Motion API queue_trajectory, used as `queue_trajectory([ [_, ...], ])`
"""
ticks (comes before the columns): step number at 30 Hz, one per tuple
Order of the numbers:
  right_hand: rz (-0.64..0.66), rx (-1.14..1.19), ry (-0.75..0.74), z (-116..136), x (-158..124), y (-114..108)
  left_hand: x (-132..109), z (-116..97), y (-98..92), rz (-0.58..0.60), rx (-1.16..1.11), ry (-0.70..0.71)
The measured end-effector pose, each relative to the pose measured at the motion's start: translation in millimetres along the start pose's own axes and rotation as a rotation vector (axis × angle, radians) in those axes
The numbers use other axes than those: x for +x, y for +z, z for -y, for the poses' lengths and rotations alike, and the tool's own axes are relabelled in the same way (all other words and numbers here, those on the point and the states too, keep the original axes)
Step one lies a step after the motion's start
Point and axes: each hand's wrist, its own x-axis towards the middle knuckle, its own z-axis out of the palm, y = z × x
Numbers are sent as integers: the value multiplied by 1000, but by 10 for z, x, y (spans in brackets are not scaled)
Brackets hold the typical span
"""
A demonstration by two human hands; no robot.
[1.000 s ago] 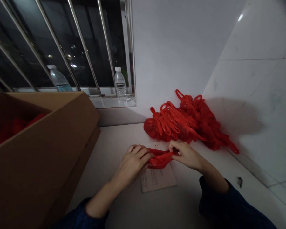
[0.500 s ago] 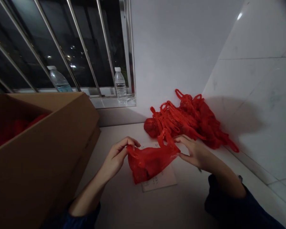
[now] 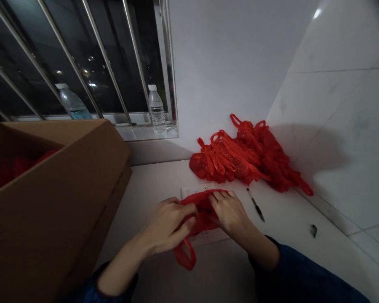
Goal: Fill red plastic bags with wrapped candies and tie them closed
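Left hand [image 3: 170, 223] pinching 1 thin, red plastic bag [image 3: 202, 225] over the flat white paper [image 3: 213, 237]; right hand [image 3: 229, 210] curled at its rim, grip impossible to tell! Looks like mouth-spreading now; next calls for gently parting the layers.

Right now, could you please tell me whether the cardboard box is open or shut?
Open: red material shows inside the cardboard box through its uncovered top.

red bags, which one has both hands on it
The red bag over the paper, between left hand and right hand; those in the heap by the wall lie untouched.
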Motion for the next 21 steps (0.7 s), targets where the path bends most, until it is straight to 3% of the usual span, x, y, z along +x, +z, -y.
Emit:
queue_trajectory([
  [4, 6, -7, -14, -31, -107, 77, 66, 79, 261, 4, 340, -248],
  [6, 52, 13, -27, -85, -155, 104, 77, 137, 358, 36, 426, -275],
  [10, 179, 58, 86, -204, -149, 86, 53, 185, 413, 22, 546, -326],
  [15, 241, 69, 235, -179, -37, 92, -13, 281, 488, 224, 522, -465],
  [21, 302, 32, 155, -196, -68, 241, -21, 375, 448, 151, 411, -515],
])
